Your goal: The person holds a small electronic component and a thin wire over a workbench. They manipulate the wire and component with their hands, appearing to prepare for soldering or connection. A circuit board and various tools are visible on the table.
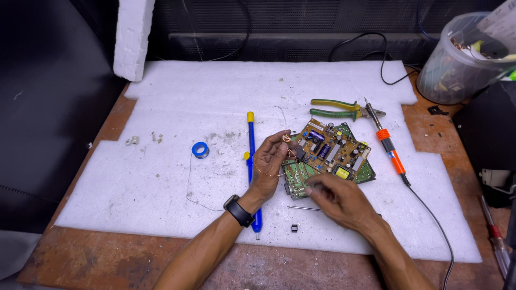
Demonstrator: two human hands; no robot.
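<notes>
- Right hand [339,200], blurred, fingers curled on near edge of stacked green and tan circuit boards [329,157]; grip unclear.
- Left hand [270,164] pinching small copper wire coil [287,138] between fingertips.
- Blue-and-yellow desoldering pump [250,161] just left, on white foam sheet [177,177].

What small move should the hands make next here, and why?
Probably the left hand should lift the small copper coil clear of the circuit board. The coil is pinched at the fingers, thin copper wire trails from it down toward the board, and the right hand rests on the board's near edge, apparently steadying it. The soldering iron and pliers lie unused beside it.
</notes>
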